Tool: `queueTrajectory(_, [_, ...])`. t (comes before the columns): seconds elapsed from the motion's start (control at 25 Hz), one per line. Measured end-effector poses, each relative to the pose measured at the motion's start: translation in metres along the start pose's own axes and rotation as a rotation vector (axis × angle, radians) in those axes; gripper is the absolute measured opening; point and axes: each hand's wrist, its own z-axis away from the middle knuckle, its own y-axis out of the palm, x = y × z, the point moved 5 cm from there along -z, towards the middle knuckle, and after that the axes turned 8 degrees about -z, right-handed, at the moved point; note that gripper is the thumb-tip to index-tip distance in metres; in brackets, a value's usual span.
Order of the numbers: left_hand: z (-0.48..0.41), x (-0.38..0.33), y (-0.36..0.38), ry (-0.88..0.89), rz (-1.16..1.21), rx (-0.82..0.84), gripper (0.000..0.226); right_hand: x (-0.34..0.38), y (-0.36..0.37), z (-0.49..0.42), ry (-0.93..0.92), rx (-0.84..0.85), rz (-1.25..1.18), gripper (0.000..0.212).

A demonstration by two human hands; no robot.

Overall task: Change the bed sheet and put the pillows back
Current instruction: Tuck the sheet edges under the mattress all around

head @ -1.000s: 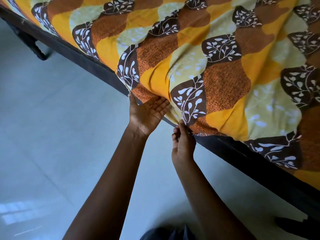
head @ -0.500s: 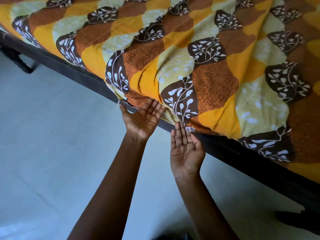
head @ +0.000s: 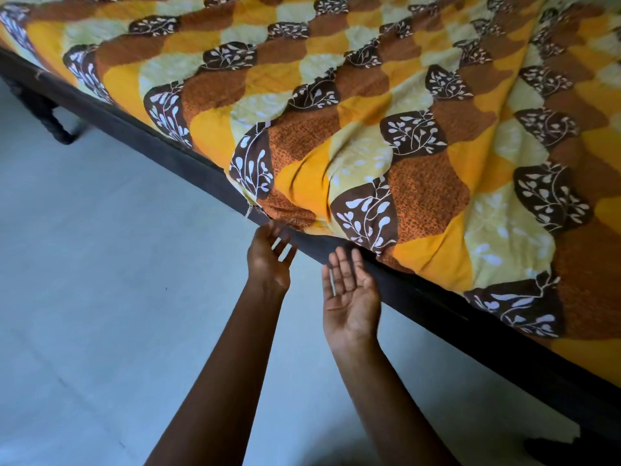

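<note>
A bed sheet (head: 369, 136) patterned in orange, yellow, brown and pale green with white leaf prints covers the mattress and fills the upper right. Its edge lies tucked along the dark bed frame (head: 470, 317), which runs diagonally from upper left to lower right. My left hand (head: 268, 260) is just below the sheet's edge, fingers straight and spread, fingertips near the frame, holding nothing. My right hand (head: 349, 294) is palm up with straight fingers, its fingertips at the frame rail, apart from the sheet. No pillows are in view.
A pale grey tiled floor (head: 100, 297) spreads over the left and bottom. A dark bed leg (head: 50, 119) stands at the far left under the frame. A dark object (head: 571, 452) lies on the floor at the bottom right corner.
My right hand has let go of the sheet's edge and opened palm up. Both hands have drawn down off the fabric to the frame rail. More of the bed top shows.
</note>
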Motion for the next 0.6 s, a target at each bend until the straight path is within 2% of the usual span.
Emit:
queueTrajectory(0.08, [-0.008,-0.008,-0.01,0.008,0.165,-0.015,0.033,-0.018,0.009,0.001,0.032,0.036,0.069,0.035])
queueTrajectory(0.2, [-0.019,-0.017,-0.008,0.019,0.341,0.097,0.056,-0.024,0.034,-0.012,0.01,0.054,0.056,0.038])
queueTrajectory(0.44, [-0.019,-0.03,-0.004,0.001,0.32,0.222,0.097,-0.012,0.049,-0.02,0.041,0.076,0.04,0.025])
queueTrajectory(0.6, [-0.017,-0.032,0.0,-0.02,0.27,0.258,0.107,-0.004,0.055,-0.019,0.056,0.106,0.036,0.024])
